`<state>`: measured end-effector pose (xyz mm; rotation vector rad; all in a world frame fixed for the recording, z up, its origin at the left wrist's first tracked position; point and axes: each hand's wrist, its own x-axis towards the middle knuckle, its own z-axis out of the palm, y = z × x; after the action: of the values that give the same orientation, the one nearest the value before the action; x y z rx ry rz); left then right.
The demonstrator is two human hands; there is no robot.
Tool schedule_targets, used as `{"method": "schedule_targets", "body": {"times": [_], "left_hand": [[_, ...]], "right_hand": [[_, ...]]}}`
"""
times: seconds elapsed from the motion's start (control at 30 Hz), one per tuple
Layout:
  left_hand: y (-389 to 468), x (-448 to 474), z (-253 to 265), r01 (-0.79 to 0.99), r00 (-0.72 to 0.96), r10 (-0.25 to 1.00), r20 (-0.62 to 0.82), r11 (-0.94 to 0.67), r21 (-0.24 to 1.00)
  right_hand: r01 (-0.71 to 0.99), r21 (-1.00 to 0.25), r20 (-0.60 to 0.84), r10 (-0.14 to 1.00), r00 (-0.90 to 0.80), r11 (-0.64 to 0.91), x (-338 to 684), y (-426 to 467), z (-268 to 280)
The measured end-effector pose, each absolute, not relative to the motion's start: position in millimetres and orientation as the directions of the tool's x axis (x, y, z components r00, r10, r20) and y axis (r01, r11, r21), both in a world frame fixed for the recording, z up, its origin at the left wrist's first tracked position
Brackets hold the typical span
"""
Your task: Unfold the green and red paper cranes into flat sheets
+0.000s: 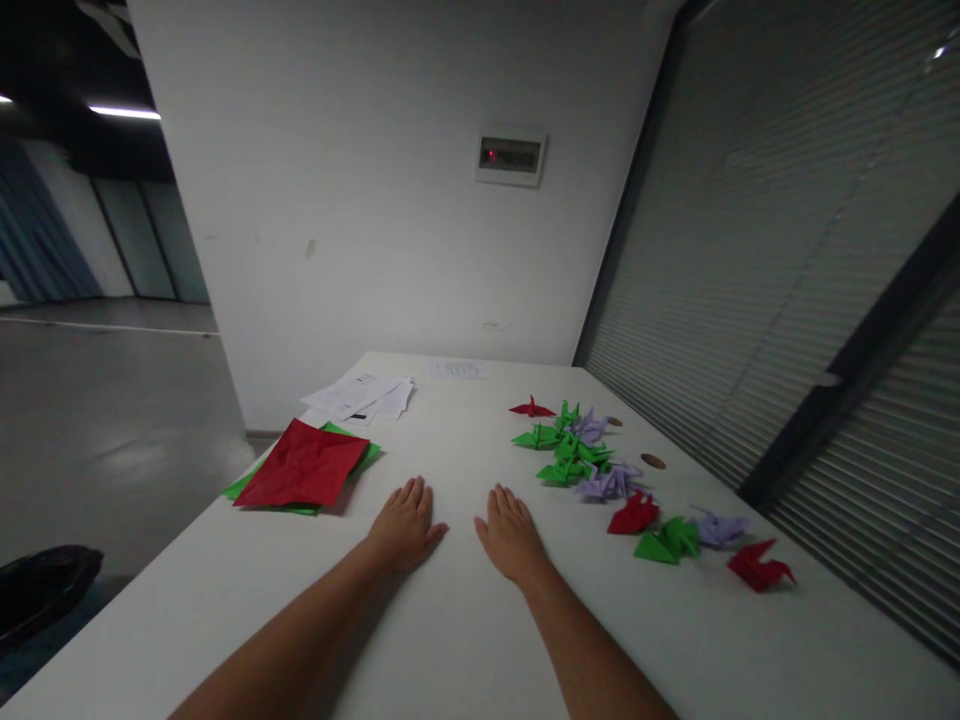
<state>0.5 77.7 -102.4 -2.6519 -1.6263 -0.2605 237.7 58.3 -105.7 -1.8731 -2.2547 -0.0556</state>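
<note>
Both hands (405,525) (510,532) chilling palms-down on the surface (450,630), gripping nothing. Paper squares (304,465) left, folded cranes (634,515) right. Probably avoids mix-ups.

Dim, grey lighting; 2 lit ceiling strips (125,112), upper left. Soft shadows on white tabletop (457,640). Wide-angle stretch toward edges, slight softness.

Green paper (366,456) mostly hidden beneath red sheet (304,465), black bin (54,580) partly beyond left edge.

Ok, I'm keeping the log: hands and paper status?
Left hand, right hand palm-down on table, holding nothing. Red sheet over green paper, left. Folded birds lie right.
</note>
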Motion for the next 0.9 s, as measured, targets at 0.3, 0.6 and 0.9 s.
{"method": "schedule_targets", "body": {"times": [0.3, 0.6, 0.9], "left_hand": [[80.0, -0.6, -105.7, 0.884, 0.446, 0.883, 0.149, -0.460, 0.078], [80.6, -0.4, -107.5, 0.887, 0.443, 0.885, 0.142, -0.456, 0.078], [76.8, 0.3, -100.5, 0.884, 0.445, 0.880, 0.164, -0.462, 0.079]], "right_hand": [[0.975, -0.098, 0.181, 0.967, -0.181, 0.201, 237.4, 57.4, -103.8], [0.974, -0.129, 0.159, 0.973, -0.168, 0.189, 236.4, 58.2, -102.0], [0.974, -0.127, 0.178, 0.970, -0.164, 0.187, 235.5, 58.4, -103.1]]}}
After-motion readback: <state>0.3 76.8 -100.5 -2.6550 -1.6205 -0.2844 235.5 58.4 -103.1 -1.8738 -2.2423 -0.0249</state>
